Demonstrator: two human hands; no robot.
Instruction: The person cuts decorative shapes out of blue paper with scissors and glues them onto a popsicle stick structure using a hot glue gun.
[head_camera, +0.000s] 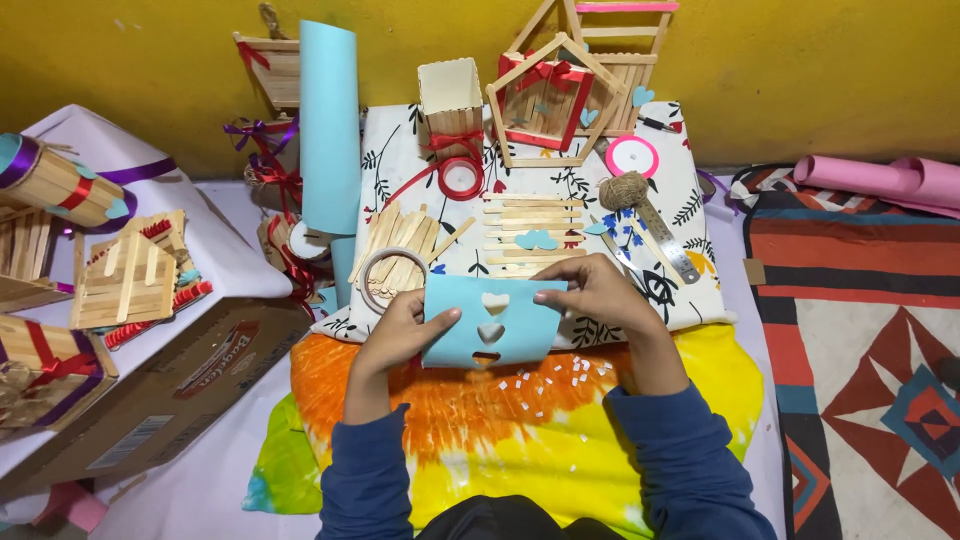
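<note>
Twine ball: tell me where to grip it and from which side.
Grip the twine ball across its round middle, fingers coming down from above. It lies free on the floral cloth, but the metal ruler touches or nearly touches its lower right and the pink tape roll lies close above, so a low sideways approach looks more crowded.

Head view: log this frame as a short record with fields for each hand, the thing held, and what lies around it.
left hand: grips the left edge of the blue paper sheet
right hand: pinches the sheet's upper right edge
sheet state: heart-shaped holes cut down its middle
beyond the sheet: row of craft sticks with a blue paper heart on top, tape roll, red ribbon spool
surface: floral cloth
also near: twine ball, metal ruler
</note>
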